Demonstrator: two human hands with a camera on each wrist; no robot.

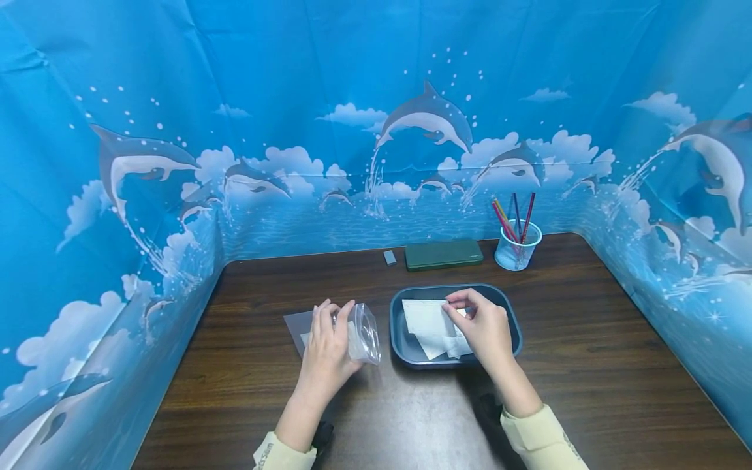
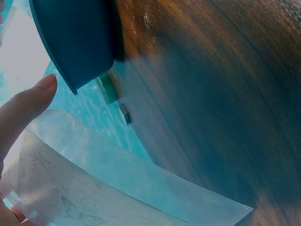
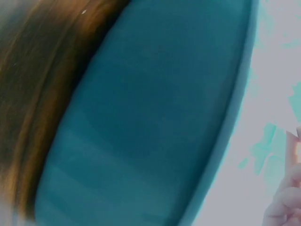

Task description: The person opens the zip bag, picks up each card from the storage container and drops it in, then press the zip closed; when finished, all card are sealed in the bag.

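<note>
My left hand grips a clear plastic bag at the left of the tray, its mouth held wide and facing right. Inside the bag lies a printed paper with faint line drawings, seen in the left wrist view. Over the dark blue-grey tray, my right hand pinches the upper right corner of a white paper slip between thumb and fingertips. More white papers lie beneath it in the tray, partly hidden by that slip and the hand. The tray's outer wall fills most of the right wrist view.
Behind the tray lie a dark green case and a small grey eraser-like block. A light blue mesh cup with several pencils stands at the back right. A blue dolphin-print curtain surrounds the brown wooden table.
</note>
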